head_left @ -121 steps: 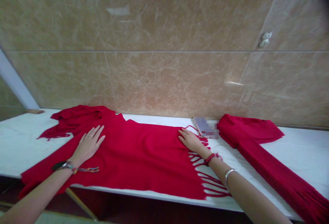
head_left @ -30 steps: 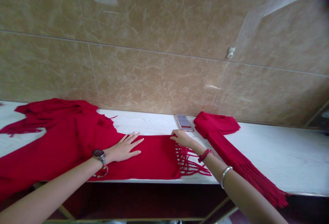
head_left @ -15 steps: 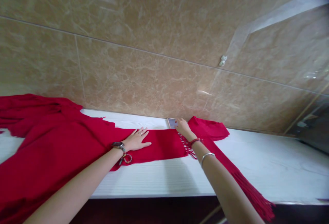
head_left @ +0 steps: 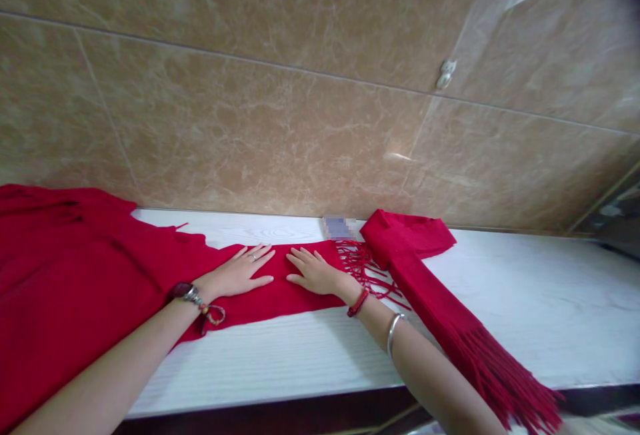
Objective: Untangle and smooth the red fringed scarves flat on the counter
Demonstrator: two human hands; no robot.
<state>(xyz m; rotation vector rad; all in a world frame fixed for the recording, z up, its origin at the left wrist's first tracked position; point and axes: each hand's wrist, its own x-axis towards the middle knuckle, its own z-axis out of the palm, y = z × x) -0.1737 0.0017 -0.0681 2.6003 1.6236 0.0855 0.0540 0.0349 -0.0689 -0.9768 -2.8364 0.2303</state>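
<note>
A red scarf (head_left: pixel 327 296) with a knotted fringe lies spread flat on a white wood-grain surface (head_left: pixel 280 362). My left hand (head_left: pixel 235 275) rests on it palm down, fingers stretched out. Close by on the right, my right hand (head_left: pixel 316 271) also lies flat on the cloth, its fingers pointing left. To the left, a larger bunched mass of red cloth (head_left: pixel 90 268) runs out of view; whether it is the same piece I cannot tell. Beyond the fringe, another red fringed scarf (head_left: pixel 420 282) lies folded, its tassels hanging over the front edge.
Behind the surface rises a brown marble-tiled wall (head_left: pixel 260 135), with a small white cat-shaped piece (head_left: pixel 446 74) on it. A small flat rectangular object (head_left: pixel 338 228), blurred, lies against the wall near the fringe. A dark object (head_left: pixel 610 218) stands at the far right.
My right hand has moved left and down from near the flat object onto the scarf, its fingers now spread. My left hand stays flat on the scarf. The view has shifted slightly.
</note>
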